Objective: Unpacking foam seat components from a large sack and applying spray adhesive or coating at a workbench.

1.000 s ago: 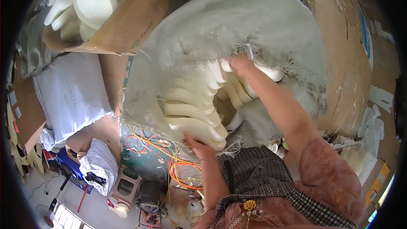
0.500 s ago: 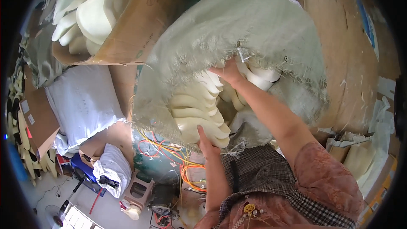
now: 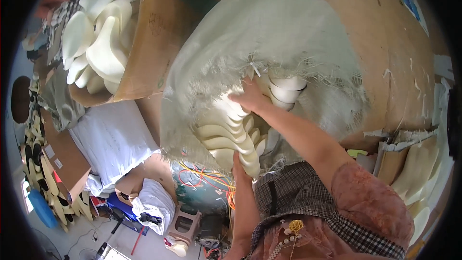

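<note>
A large woven sack (image 3: 269, 24) gapes with a frayed rim, and a curved row of cream insole-shaped foam pieces (image 3: 224, 135) lies nested in its mouth. At the row's near end, my left hand (image 3: 239, 167) presses in with the thumb showing; its other fingers are hidden behind the pieces. My right hand (image 3: 251, 97) reaches over to the far end, thumb on the pieces and fingertips partly out of sight under the rim. Between them the row is squeezed together. More white foam pieces (image 3: 287, 86) sit deeper in the sack, right of my right hand.
A cardboard box (image 3: 154, 43) full of cream foam pieces (image 3: 108, 53) stands at far left. Below it lie a stuffed white bag (image 3: 115, 139) and a small stool (image 3: 184, 225). Orange and yellow cables (image 3: 207, 177) hang near the sack. Torn cardboard (image 3: 387, 161) stands at right.
The view has shifted, bringing more of the left-hand box into sight. The row of foam pieces has tilted between my hands, its near end turning more upright; both hands stay on it.
</note>
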`<state>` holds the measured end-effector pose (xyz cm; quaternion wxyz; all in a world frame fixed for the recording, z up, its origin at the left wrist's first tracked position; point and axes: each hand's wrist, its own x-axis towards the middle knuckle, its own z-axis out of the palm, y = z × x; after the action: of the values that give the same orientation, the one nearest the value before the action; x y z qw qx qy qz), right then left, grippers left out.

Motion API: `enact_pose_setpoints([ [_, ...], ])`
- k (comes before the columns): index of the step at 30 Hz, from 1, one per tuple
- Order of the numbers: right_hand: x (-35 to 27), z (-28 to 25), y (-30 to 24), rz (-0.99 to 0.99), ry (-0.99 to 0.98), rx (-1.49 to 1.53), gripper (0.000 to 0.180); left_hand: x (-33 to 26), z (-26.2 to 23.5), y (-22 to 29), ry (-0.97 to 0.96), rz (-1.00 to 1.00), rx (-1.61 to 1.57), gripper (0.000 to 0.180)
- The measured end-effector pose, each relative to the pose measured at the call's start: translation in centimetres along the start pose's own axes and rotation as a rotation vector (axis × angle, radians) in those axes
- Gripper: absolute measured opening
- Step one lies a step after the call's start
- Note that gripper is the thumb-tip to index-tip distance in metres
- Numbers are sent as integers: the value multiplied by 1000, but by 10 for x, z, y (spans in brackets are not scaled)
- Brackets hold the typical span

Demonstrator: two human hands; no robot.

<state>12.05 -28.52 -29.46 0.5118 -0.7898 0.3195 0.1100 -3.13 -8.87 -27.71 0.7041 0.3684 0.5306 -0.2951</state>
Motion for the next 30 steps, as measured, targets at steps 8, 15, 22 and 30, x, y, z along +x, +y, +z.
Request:
enact_pose_setpoints([
  [8, -137, -28, -18, -236, 75, 215, 89, -76, -85, -13, 92, 77, 235, 60],
  [15, -313, -56, -22, -393, 428, 339, 89, -99, -170, -32, -182, 370, 393, 58],
  [22, -498, -101, -74, -526, 786, 289, 89, -191, -152, -18, -616, 593, 606, 49],
  [30, -593, -225, -104, -815, 1293, 175, 90, -280, -3, -83, -1162, 597, 669, 51],
])
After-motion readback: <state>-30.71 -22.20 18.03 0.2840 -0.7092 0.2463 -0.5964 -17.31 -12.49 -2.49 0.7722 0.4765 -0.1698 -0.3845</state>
